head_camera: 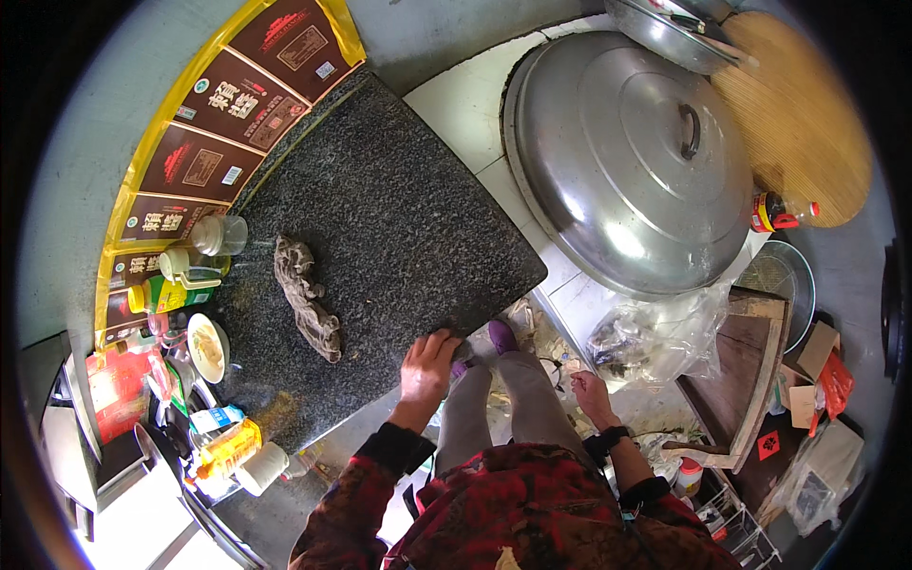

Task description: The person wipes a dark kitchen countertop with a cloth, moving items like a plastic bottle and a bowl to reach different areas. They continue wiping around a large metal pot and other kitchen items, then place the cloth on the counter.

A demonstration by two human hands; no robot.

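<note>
My left hand (429,367) rests with its fingers on the front edge of the speckled dark stone countertop (399,214). Nothing shows in its grasp. A twisted, dirty grey cloth (305,296) lies on the counter to the left of that hand. My right hand (593,395) hangs in the air beside my right leg, its fingers curled; whether it holds anything small cannot be told. Beyond it, a clear plastic bag (659,342) lies on the white tiled stove edge, below a large domed metal lid (634,164).
Bottles, jars and a bowl of food (208,348) line the counter's left side. At right are a round wooden board (798,128), a sauce bottle (773,212), a round sieve (780,278) and a wooden stool or frame (766,370). Debris litters the floor between counter and stove.
</note>
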